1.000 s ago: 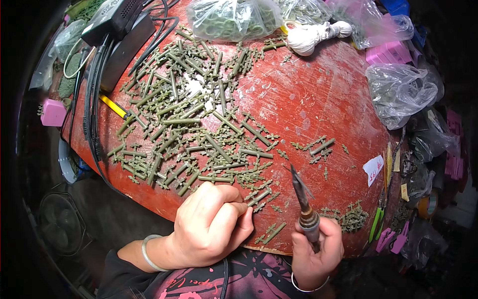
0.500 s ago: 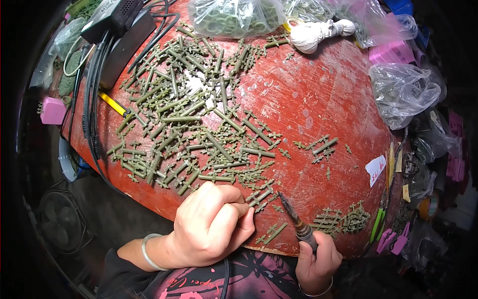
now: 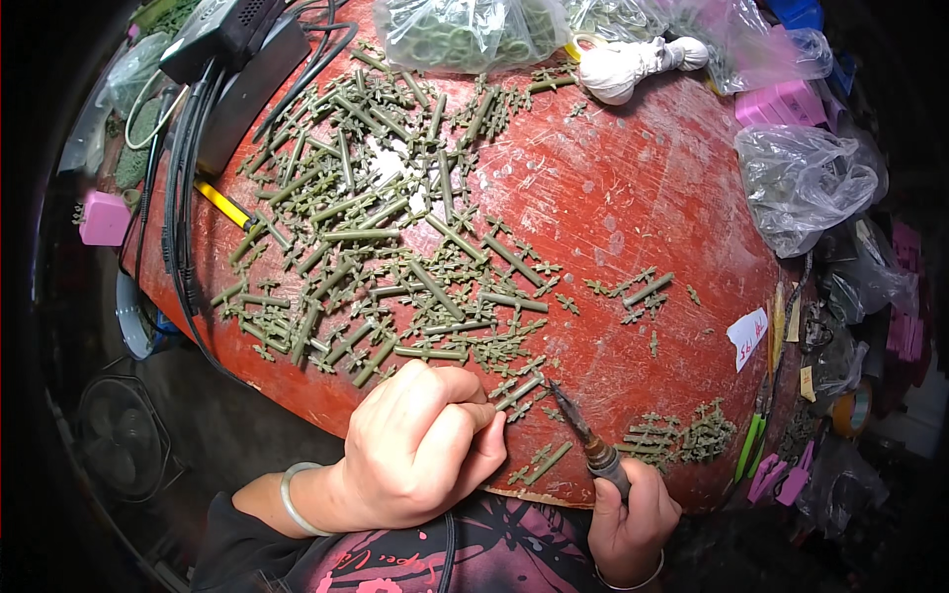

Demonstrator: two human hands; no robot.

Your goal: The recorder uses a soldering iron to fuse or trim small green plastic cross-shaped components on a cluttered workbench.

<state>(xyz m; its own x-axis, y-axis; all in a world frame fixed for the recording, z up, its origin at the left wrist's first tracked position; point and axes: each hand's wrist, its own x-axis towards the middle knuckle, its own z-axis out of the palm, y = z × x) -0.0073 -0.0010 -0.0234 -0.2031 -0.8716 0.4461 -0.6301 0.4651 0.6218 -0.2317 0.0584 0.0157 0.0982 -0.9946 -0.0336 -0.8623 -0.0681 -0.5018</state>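
- Left hand point(image 3: 420, 445), lower centre of frame: fingers curled tight, pinching one end of a small green plastic sprue point(image 3: 518, 393) against the red table point(image 3: 633, 208). A pale bangle sits on that wrist.
- Right hand point(image 3: 633, 519), lower right of centre: fist closed round the handle of a soldering iron point(image 3: 585, 439). The shaft angles up-left; its tip is at the sprue's free end, just right of the left fingertips. Cannot tell if tip and sprue actually touch.
- The held sprue lies near the table's bottom edge, just under the main heap.
- Heap of green sprues point(image 3: 386, 247) covers the left and centre of the table, some overlapping.
- Small finished pile point(image 3: 682, 435) sits right of the iron, near the table's lower right edge.
- A few loose sprues point(image 3: 638, 289) lie alone at centre right, well apart from the heap.
- Clear bag of green parts point(image 3: 465, 30) at top centre; another clear bag point(image 3: 801, 183) at upper right.
- Black cables point(image 3: 183, 178) run down the table's left edge.
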